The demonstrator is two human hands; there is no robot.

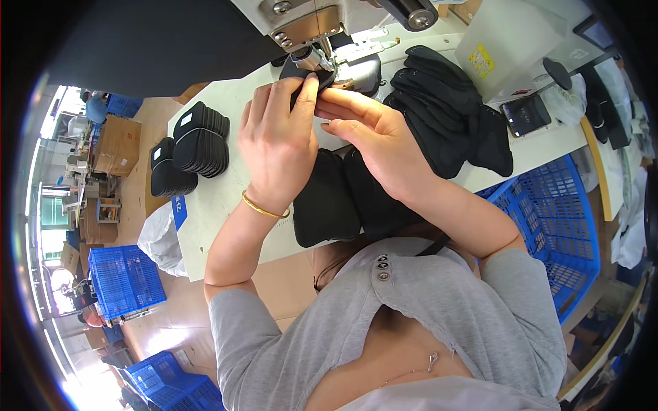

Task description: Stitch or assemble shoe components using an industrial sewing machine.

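Observation:
A small black padded fabric piece lies under the presser foot of a sewing machine. My left hand, a gold bangle at its wrist, grips the near edge of this piece, index finger close to the foot. Beside it on the right, my right hand has its fingers stretched out and its thumb apart; their tips come near the piece, and whether they touch it I cannot tell. Below my hands, two black padded stacks sit at the table's near edge. Another black padded part rests just behind the right fingers.
Bundled black pieces stand on the white table at left. A heap of black fabric parts lies at right, near a phone and a translucent plastic bin. Blue crates stand beside the table and on the floor.

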